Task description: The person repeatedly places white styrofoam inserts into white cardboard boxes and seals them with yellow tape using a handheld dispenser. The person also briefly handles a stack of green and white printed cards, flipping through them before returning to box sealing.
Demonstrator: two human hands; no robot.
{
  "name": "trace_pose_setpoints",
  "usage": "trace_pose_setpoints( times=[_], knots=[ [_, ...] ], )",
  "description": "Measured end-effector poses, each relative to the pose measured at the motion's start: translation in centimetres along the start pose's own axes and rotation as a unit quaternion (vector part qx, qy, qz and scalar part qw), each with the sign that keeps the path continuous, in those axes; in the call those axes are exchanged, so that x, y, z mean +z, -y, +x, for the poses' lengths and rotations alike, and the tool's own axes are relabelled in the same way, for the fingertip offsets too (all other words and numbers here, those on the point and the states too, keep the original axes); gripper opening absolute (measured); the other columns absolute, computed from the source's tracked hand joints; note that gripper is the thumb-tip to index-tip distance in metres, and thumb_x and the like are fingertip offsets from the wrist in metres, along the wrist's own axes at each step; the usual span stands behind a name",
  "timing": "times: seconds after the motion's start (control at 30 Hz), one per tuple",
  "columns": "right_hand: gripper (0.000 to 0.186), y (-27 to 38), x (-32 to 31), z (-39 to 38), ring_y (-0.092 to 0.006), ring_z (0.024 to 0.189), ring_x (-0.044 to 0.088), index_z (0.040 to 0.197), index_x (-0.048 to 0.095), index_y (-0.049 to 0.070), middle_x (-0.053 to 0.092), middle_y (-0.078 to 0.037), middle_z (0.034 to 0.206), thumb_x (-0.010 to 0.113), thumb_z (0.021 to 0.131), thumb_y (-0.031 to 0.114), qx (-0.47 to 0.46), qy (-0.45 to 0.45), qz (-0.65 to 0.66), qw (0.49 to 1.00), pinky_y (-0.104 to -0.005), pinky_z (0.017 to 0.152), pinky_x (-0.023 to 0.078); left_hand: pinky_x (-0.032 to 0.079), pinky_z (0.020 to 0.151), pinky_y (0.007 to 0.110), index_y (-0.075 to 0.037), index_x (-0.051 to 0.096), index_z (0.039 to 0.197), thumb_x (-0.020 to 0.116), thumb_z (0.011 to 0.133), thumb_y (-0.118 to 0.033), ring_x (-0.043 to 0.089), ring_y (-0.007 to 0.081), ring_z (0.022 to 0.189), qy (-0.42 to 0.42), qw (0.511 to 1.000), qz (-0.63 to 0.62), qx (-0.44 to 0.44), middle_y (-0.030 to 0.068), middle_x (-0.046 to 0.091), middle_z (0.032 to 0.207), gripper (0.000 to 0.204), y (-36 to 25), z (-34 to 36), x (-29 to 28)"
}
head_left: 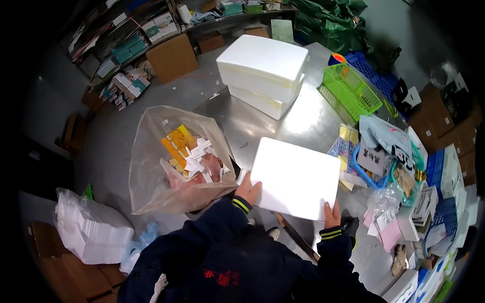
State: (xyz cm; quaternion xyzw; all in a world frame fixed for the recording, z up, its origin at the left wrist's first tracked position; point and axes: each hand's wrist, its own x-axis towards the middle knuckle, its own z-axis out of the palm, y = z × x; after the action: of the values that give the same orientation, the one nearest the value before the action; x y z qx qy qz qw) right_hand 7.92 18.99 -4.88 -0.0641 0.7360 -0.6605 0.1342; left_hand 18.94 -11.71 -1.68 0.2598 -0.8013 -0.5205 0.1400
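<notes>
Head view | foam lid (pixel 295 178) at table's (pixel 308 121) near edge, long axis left-right | left hand (pixel 248 192) clamps near-left corner, right hand (pixel 332 214) near-right corner | both equally close

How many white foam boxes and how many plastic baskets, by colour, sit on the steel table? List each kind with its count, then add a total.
White foam boxes: 3, one under both hands, two stacked
Green baskets: 1
Blue baskets: 1
Total: 5

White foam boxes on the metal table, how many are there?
3: one foam box under both hands at the near edge, and two stacked foam boxes at the far end. Others may be hidden.
</notes>
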Motion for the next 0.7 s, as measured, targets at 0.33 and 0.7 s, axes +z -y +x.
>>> trace_pose_setpoints(
  times=[0.33,0.7],
  knots=[
    [0.054,14.1,3.3,9.6,-0.0283,0.12,0.043,0.134,0.032,-0.002,0.042,-0.017,0.134,0.047,0.093,0.03,-0.184,0.009,0.052,0.981,-0.0411,0.102,0.034,0.026,0.107,0.041,0.007,0.037,0.132,0.066,0.075,-0.017,0.031,0.0397,0.131,-0.145,0.938,-0.039,0.312,0.0289,0.031,0.139,0.069,-17.8,2.8,-13.2],
    [0.05,25.6,11.1,47.6,-0.024,0.123,0.04,0.134,0.041,0.003,0.038,-0.013,0.14,0.045,0.094,0.033,-0.303,-0.019,-0.119,0.945,-0.0338,0.102,0.031,0.018,0.106,0.056,0.007,0.038,0.129,0.069,0.072,-0.038,0.022,0.0396,0.132,-0.209,0.927,0.111,0.29,0.0249,0.029,0.14,0.079,-17.6,33.6,-20.7]
  ],
)
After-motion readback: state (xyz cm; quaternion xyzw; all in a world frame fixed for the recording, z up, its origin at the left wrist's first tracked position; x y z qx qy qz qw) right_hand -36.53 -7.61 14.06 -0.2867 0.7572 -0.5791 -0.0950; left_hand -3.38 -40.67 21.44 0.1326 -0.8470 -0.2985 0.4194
